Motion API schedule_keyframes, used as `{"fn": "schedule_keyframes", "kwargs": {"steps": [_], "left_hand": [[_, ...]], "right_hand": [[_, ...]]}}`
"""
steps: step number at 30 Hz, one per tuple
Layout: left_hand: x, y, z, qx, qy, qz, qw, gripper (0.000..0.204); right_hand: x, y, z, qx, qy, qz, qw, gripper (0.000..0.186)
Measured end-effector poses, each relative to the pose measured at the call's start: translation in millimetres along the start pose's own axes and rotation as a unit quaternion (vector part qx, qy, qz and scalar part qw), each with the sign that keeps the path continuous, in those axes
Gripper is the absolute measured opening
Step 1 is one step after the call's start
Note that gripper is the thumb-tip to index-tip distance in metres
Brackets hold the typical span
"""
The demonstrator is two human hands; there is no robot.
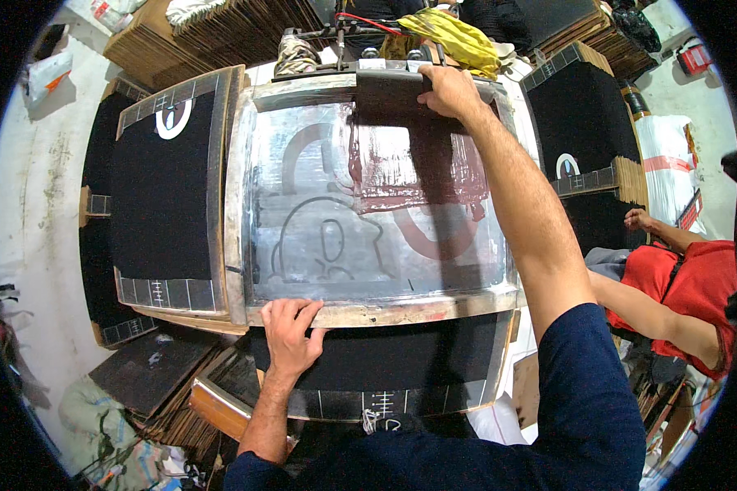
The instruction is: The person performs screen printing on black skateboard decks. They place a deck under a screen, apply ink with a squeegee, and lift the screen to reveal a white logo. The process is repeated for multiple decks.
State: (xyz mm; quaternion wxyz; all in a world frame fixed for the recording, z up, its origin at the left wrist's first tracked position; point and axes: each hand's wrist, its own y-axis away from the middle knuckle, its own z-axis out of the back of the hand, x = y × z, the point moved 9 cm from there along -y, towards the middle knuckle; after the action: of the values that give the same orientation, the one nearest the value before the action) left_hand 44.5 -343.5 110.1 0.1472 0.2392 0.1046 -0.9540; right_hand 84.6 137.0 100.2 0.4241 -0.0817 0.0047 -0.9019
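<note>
In front of me lies a screen-printing frame [385,314] with wooden sides and a greyish mesh showing a rounded cartoon-like outline and curved shapes. Dark reddish-brown ink [418,202] is smeared over the mesh's far right part. At the far side, my right hand [452,92] is closed on the top of a wide dark squeegee [389,83], which leans by the far rail. My left hand [291,334] grips the frame's near rail left of its middle, fingers over the top. Beneath the near rail, black fabric [401,352] on a board shows.
Boards with black fabric stand left [168,196] and right [577,123], each with a white curved print. Stacked brown boards [213,41] and a yellow cloth [450,37] lie beyond the frame. A person in red [696,286] is at the right.
</note>
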Motion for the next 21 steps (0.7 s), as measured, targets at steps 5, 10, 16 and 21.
{"fn": "schedule_keyframes", "kwargs": {"steps": [5, 10, 16, 21], "left_hand": [[-3.3, -1.4, 1.4, -0.005, -0.008, 0.004, 1.000, 0.042], [-5.8, 0.1, 4.1, -0.015, -0.004, 0.000, 1.000, 0.042], [-9.0, 0.0, 7.4, -0.028, -0.008, -0.007, 1.000, 0.040], [-9.3, 0.6, 8.5, -0.025, -0.004, 0.000, 1.000, 0.038]], "right_hand": [[24.2, 56.9, 11.4, -0.147, 0.018, -0.005, 0.989, 0.038], [62.5, 152.0, 11.0, -0.119, -0.013, 0.003, 0.993, 0.031], [41.4, 105.1, 39.9, -0.121, 0.016, -0.002, 0.992, 0.032], [4.4, 25.2, 18.3, 0.065, 0.016, -0.074, 0.995, 0.044]]}}
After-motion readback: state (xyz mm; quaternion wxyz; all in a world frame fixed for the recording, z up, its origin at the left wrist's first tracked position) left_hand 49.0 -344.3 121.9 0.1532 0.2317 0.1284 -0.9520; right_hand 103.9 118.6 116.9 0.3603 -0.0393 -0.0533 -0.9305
